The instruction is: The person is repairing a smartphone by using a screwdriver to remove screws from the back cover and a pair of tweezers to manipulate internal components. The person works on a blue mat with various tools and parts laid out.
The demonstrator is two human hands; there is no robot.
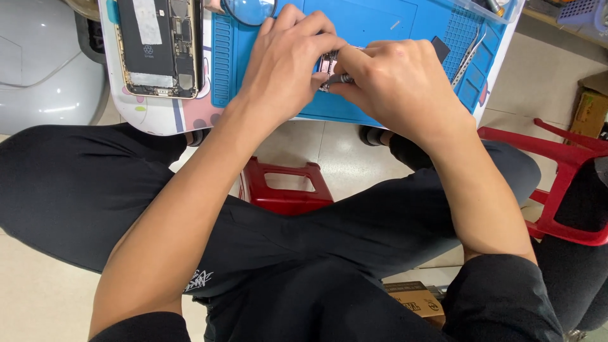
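Your head camera is looking steeply down from close above, facing the blue silicone work mat (380,25) and your lap.

A white table (152,117) was covered by a blue work mat (380,25). An opened phone (161,47) and tweezers (467,57) were laid there.

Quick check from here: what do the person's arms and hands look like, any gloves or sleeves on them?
No gloves: the left hand and right hand are bare, with no rings or watch visible. Both forearms are bare too. Black sleeves are pushed up near the elbows.
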